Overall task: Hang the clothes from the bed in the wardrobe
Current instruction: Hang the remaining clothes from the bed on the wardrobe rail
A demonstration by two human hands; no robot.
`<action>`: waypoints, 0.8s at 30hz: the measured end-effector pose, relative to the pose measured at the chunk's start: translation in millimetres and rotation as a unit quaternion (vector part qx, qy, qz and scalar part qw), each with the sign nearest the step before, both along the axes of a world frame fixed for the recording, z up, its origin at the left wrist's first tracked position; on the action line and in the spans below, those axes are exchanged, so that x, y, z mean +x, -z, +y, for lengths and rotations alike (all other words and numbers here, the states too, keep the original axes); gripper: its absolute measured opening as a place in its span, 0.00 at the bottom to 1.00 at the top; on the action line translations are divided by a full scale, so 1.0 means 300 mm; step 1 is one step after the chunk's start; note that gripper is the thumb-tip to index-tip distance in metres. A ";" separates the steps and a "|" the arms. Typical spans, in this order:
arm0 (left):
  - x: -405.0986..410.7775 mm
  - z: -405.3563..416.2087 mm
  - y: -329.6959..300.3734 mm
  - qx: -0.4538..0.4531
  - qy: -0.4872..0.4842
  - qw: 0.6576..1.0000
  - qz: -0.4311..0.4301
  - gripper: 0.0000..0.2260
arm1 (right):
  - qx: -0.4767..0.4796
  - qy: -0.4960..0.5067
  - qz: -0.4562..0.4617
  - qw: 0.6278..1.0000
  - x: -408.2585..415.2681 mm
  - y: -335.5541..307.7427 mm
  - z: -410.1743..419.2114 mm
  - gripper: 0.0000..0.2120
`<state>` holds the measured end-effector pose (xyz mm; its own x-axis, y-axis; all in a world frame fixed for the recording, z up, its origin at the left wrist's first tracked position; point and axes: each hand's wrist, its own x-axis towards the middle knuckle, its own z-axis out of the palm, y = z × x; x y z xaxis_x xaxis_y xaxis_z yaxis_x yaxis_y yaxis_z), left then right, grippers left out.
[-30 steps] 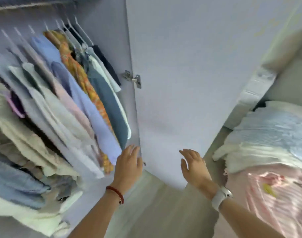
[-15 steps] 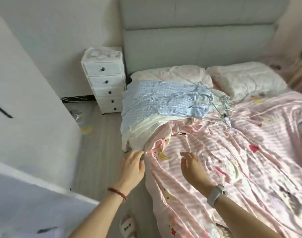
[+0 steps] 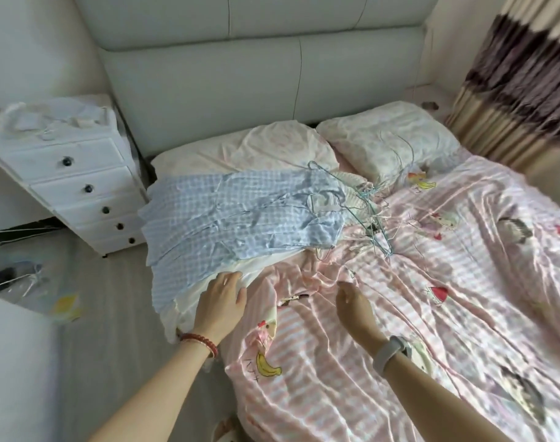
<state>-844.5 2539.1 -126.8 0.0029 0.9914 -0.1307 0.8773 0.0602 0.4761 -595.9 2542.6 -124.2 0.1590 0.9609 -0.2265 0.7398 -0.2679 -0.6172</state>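
The white garment [image 3: 208, 283] lies mostly buried under the blue checked garment [image 3: 234, 218], only its lower edge showing. The tangle of wire hangers [image 3: 372, 215] is too thin and knotted to count. The left hand [image 3: 221, 306] covers the cloth beneath it, so contact cannot be told.

Blue-and-white checked garment [image 3: 240, 221]: thin, crumpled, spread flat across the near corner of the bed [image 3: 463, 298], its lower edge drooping over the bed's side; lies just beyond the left hand [image 3: 219, 306]. White garment [image 3: 208, 285]: beneath the checked one, showing only as a pale edge; the left hand's fingertips rest on or just over it, which of the two cannot be told. Wire hangers [image 3: 372, 218]: a loose tangle, pale blue and white, lying flat on the pink striped cover, well beyond the right hand [image 3: 355, 306], touching the checked garment's far end.
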 end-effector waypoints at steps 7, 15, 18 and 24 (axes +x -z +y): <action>0.051 0.347 0.227 -0.021 0.028 0.998 0.043 0.16 | -0.034 0.088 0.042 0.995 0.056 0.230 0.421 0.11; 0.114 0.596 0.506 -0.074 0.064 0.986 0.137 0.19 | -0.119 0.162 0.108 0.974 0.170 0.561 0.753 0.21; 0.107 0.651 0.556 -0.060 0.063 0.981 0.174 0.20 | -0.144 0.224 0.200 0.943 0.196 0.635 0.838 0.15; 0.063 0.726 0.581 -0.007 0.085 0.987 0.137 0.05 | -0.136 0.293 0.280 0.904 0.170 0.699 0.908 0.11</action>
<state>-825.5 2756.9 -301.1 0.1325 0.9776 -0.1633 0.9709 -0.0948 0.2199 -544.9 2815.0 -333.9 0.4087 0.6460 -0.6447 0.0135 -0.7106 -0.7035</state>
